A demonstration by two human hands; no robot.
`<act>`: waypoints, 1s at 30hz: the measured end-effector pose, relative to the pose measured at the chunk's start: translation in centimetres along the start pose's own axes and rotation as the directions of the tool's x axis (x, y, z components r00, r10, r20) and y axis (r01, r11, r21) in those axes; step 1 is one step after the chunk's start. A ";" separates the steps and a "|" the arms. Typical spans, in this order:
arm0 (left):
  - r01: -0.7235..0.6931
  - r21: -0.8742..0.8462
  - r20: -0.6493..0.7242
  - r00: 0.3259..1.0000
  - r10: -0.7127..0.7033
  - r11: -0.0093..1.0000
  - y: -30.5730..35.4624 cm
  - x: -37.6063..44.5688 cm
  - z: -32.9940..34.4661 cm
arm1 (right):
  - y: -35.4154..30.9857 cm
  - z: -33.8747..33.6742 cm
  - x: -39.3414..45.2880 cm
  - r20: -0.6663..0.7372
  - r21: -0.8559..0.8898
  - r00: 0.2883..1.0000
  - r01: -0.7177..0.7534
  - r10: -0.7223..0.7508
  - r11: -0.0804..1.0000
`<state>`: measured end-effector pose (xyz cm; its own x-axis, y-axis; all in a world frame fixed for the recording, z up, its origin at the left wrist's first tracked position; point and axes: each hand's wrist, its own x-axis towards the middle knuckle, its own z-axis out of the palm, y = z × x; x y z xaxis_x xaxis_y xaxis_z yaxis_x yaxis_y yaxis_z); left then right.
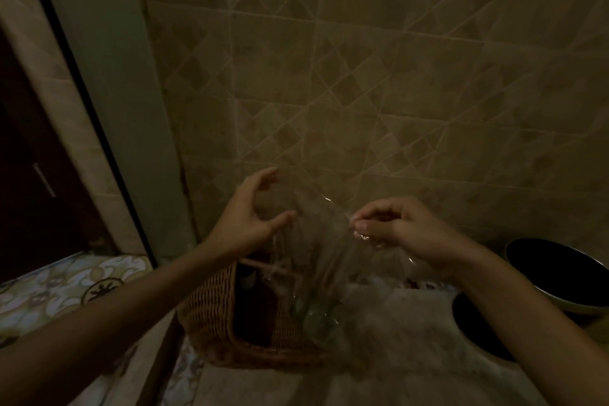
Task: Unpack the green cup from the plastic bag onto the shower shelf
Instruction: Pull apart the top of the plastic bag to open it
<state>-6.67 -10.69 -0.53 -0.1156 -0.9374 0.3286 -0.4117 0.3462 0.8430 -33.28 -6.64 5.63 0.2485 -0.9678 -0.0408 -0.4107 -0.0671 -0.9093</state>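
A clear plastic bag (316, 257) hangs between my hands in front of the tiled wall. My left hand (245, 219) curls around the bag's left upper edge, thumb and fingers apart with the film between them. My right hand (398, 226) pinches the bag's right upper edge between thumb and fingertips. Low in the bag there is a faint greenish shape (313, 315); the dim light does not let me tell whether it is the green cup. The bag's bottom hangs just above a pale stone shelf (405, 330).
A brown wicker basket (211, 316) with dark contents sits on the shelf under my left wrist. A dark round bowl (560, 270) and another dark round object (474, 326) stand at the right. A dark door frame (99, 128) and a patterned floor (62, 287) are at the left.
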 end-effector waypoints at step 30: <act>-0.079 -0.432 -0.028 0.997 0.074 0.898 4.8 1.3 -3.2 | -1.0 -0.2 4.9 -0.296 -0.407 0.856 0.287 -0.423 0.867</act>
<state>-5.90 -10.07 5.34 -0.1204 -0.9078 0.4019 0.0297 0.4013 0.9155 -31.78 -11.39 6.43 0.1268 -0.8723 0.4723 -0.6419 -0.4351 -0.6314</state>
